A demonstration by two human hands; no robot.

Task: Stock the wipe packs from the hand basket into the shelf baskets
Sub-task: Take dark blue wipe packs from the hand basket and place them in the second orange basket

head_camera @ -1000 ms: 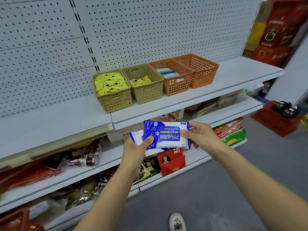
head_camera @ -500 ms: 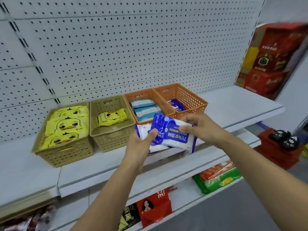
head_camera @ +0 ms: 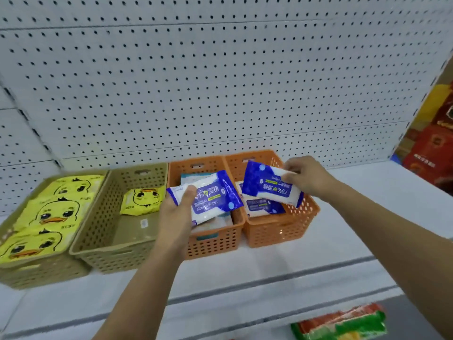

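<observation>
Blue-and-white plastic fills both hands; the right hand (head_camera: pixel 306 176) pinches an alcohol wipe pack (head_camera: pixel 266 186) by its right end, fingers and thumb closed on it, and holds it tilted just above the right orange basket (head_camera: pixel 277 233); the left hand (head_camera: pixel 177 214) grips a second wipe pack (head_camera: pixel 215 197), thumb laid across its left end, over the left orange basket (head_camera: pixel 215 244). A matching blue pack (head_camera: pixel 263 207) already lies flat in the right orange basket, so that looks like the home for this sort; the left orange basket holds paler packs, mostly hidden under the left hand. Farther left on the white shelf (head_camera: pixel 306 266) stand two tan baskets; the nearer-left one (head_camera: pixel 44 273) is full of yellow duck packs (head_camera: pixel 49 213); the other (head_camera: pixel 115 253) holds a single duck pack (head_camera: pixel 142 201). The hand basket is out of view.

The step in hand appears to be the placing of the right hand's pack; the next move probably calls for lowering it flat onto the pack below, then opening the fingers; the left hand's pack would then need to cross to the right, not drop where it hovers.
</observation>
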